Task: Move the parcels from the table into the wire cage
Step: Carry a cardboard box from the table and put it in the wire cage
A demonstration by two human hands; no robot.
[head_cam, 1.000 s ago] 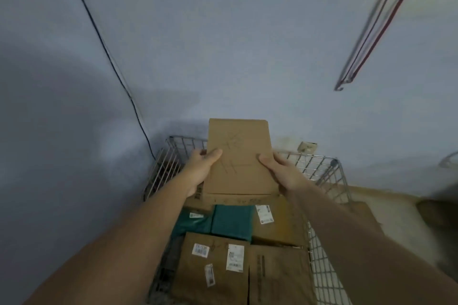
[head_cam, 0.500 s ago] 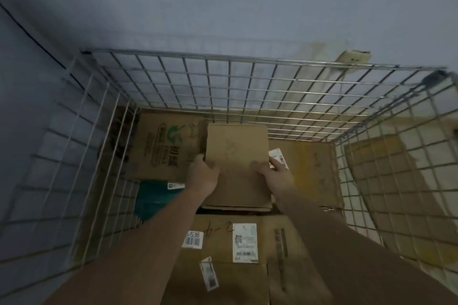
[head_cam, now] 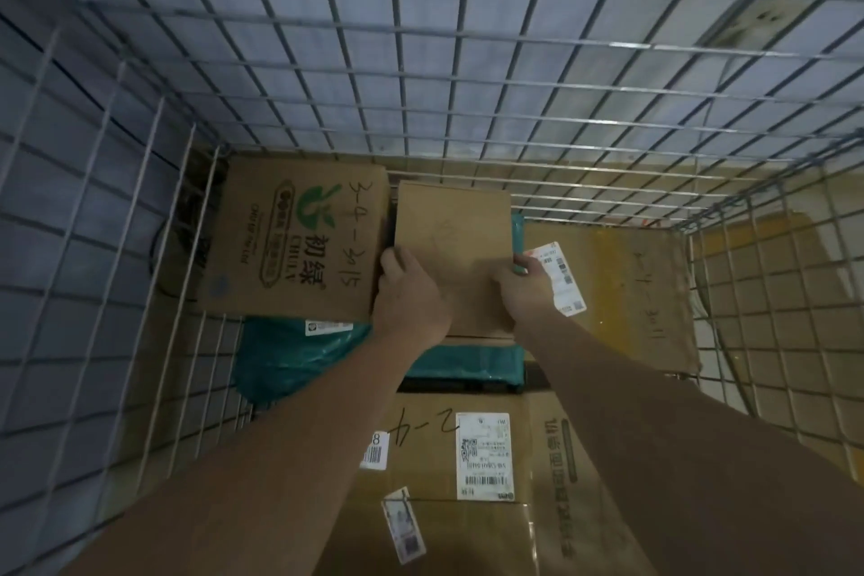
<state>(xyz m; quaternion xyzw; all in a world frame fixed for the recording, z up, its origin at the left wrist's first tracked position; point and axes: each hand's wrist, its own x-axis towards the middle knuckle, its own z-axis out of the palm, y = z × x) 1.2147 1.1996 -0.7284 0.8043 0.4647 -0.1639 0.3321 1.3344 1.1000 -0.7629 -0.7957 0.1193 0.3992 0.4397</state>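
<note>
Reaching down into the cage (head_cam: 117, 210), both arms extend from the near edge toward the back wall.

Left side: mesh wall, then a printed box (head_cam: 299, 243) with a green logo and handwritten numbers, lying flat against the back left corner. Its flat top gives a level reference for stacking beside it. Below it a teal bag (head_cam: 285, 360) shows, soft and crumpled, partly buried.

Centre: left hand (head_cam: 409, 299) grips the left edge of a plain box (head_cam: 451, 248), thumb on top, fingers curled under out of sight. The box sits between the printed box and the right-hand carton, over a second teal bag (head_cam: 467, 365). Likely held at both edges so it can be lowered level into that narrow gap; whether it already rests on what lies below, I cannot tell.

Right hand (head_cam: 523, 290) clasps the opposite edge, thumb on top, fingers wrapped round the side, just beside a white label (head_cam: 556, 276).

Right: a large carton (head_cam: 622, 295) with handwriting, flat against the right mesh.

Near edge: a labelled carton (head_cam: 481, 458) marked "2-4", under the forearms.

Table not in view.
</note>
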